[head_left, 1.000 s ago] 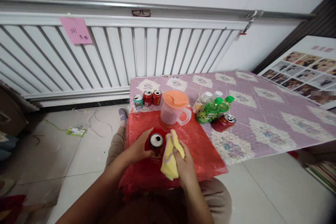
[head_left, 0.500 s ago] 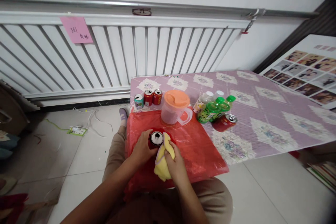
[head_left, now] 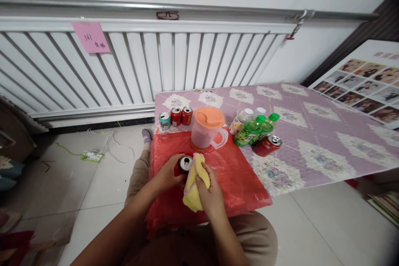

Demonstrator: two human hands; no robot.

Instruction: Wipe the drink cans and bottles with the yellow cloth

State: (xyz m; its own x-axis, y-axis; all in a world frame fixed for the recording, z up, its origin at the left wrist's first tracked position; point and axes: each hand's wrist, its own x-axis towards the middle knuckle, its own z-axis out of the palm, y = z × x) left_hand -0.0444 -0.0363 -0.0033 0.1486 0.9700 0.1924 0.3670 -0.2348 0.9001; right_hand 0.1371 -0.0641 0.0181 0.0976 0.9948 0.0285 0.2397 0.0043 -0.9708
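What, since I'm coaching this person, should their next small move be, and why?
I'd suggest the right hand wipe the yellow cloth along the held can's right side: the left hand grasps the can from the left, its top faces up, and the bunched cloth is at its right edge, partly covering it from view.

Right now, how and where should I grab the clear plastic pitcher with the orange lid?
Probably best by its translucent loop handle, coming from the near right: the pitcher stands upright, and the handle juts right and slightly toward you. Plastic bottles with green and white caps sit close beyond it. Your right hand would suit, though it holds a yellow cloth that should go down first.
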